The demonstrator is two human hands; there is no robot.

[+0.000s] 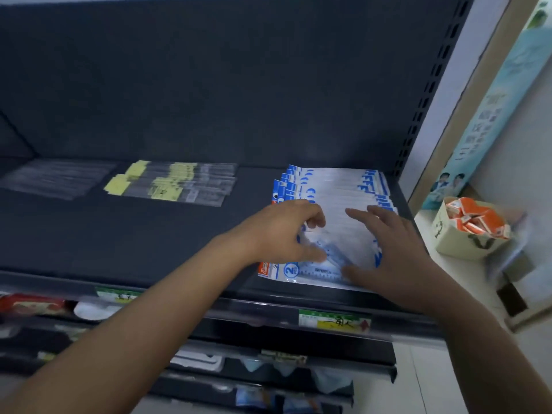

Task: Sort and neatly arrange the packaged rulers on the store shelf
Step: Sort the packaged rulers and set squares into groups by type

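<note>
Left hand (pixel 280 231) pinches our top ruler packet (pixel 349 240), right hand (pixel 397 252) flat at three o'clock, so tugging could skew the stack (pixel 337 186).

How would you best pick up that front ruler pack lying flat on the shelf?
Front pack: pinch its near long edge, coming from the open front of the shelf. It lies flat and thin, with more packs close behind, so that edge is freest.

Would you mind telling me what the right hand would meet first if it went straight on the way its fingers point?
For the right hand, probably the farther blue-and-white ruler packs of the row it rests on; behind them stands the back panel.
</note>
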